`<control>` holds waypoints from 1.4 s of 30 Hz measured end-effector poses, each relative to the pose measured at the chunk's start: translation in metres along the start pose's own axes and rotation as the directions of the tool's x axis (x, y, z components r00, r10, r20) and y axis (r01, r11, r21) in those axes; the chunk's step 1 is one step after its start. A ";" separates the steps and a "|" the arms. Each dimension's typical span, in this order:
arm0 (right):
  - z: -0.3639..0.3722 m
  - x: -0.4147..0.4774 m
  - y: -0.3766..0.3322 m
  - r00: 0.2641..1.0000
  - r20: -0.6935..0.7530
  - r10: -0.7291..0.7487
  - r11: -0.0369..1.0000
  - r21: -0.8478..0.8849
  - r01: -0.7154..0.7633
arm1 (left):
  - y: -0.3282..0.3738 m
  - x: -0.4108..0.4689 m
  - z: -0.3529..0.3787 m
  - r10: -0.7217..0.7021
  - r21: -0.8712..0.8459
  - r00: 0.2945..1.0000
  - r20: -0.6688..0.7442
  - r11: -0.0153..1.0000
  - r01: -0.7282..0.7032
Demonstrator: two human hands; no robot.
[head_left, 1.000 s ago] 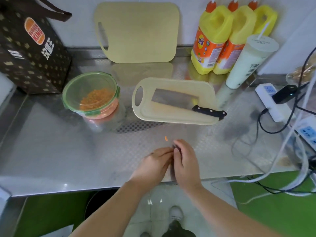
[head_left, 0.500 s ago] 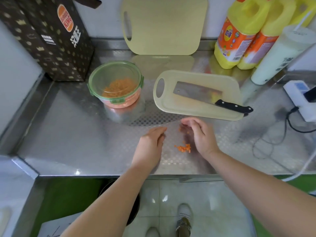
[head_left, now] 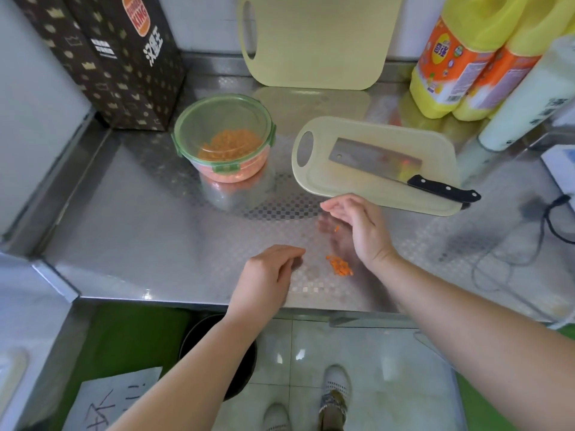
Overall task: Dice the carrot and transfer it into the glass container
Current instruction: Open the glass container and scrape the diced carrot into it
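Note:
A round glass container (head_left: 224,119) with a green rim stands on the steel counter and holds diced carrot (head_left: 231,144). A small heap of carrot bits (head_left: 339,265) lies on the counter near the front edge, and one stray bit (head_left: 336,229) lies a little farther back. My right hand (head_left: 357,228) hovers edge-on just right of the bits, fingers straight, holding nothing. My left hand (head_left: 267,275) rests on the counter to the left of the heap with fingers loosely curled and empty. The cleaver (head_left: 389,163) lies on the pale cutting board (head_left: 367,188).
A second cutting board (head_left: 314,42) leans on the back wall. A dark paper bag (head_left: 102,57) stands at back left, yellow bottles (head_left: 466,57) and a white bottle (head_left: 529,98) at back right. A power strip (head_left: 560,163) and cables (head_left: 513,253) lie at right.
My hands were pressed together at the counter's front edge; they have parted, and a small heap of carrot bits now lies between them. The right hand has moved back toward the board.

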State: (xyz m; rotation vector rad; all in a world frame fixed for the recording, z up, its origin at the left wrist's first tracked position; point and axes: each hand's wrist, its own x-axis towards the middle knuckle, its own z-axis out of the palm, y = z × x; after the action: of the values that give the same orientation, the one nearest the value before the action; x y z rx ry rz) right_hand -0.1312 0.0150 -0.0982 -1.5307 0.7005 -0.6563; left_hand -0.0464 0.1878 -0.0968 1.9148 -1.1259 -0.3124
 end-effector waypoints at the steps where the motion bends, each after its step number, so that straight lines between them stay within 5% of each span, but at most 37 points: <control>1: 0.001 0.005 0.003 1.000 0.010 0.003 1.000 -0.025 -0.003 | 0.000 -0.001 -0.001 -0.026 -0.018 1.000 -0.004 1.000 0.026; 7: 0.003 -0.028 0.004 0.975 0.221 0.020 0.997 0.064 -0.035 | -0.002 -0.003 0.002 -0.216 -0.159 0.976 0.008 0.964 0.214; 13: -0.003 -0.054 -0.002 0.954 0.297 0.033 0.999 -0.023 -0.027 | 0.002 -0.001 0.002 -0.297 -0.194 0.955 0.015 0.936 0.294; 17: -0.015 -0.049 -0.010 0.999 0.021 0.045 0.996 0.079 -0.047 | 0.002 -0.002 -0.001 -0.370 -0.256 0.928 0.041 0.894 0.367; 21: -0.012 -0.060 0.003 0.952 -0.297 0.066 0.997 -0.027 -0.078 | 0.004 -0.009 -0.011 -0.360 -0.229 0.933 0.023 0.906 0.356; 30: 0.084 -0.071 -0.003 0.916 -0.400 0.034 0.996 -0.066 -0.066 | -0.013 -0.019 -0.046 -0.390 -0.198 0.919 -0.052 0.906 0.374; 38: 0.152 -0.057 -0.005 0.963 -0.264 0.057 0.998 0.045 -0.047 | -0.028 -0.033 -0.070 -0.434 -0.213 0.895 -0.102 0.889 0.406; 40: 0.158 -0.053 -0.008 0.979 -0.176 0.099 0.988 0.135 -0.075 | -0.026 -0.038 -0.074 -0.513 -0.347 0.855 -0.077 0.818 0.459; 42: 0.150 -0.046 -0.011 0.985 -0.066 0.161 0.958 0.250 -0.140 | -0.021 -0.044 -0.079 -0.616 -0.619 0.788 0.013 0.614 0.491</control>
State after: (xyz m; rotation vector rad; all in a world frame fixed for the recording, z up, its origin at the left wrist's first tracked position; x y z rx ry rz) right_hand -0.0474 0.1479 -0.0975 -1.2153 0.7634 -0.6699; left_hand -0.0122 0.2710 -0.0751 1.6094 -0.1885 -0.7089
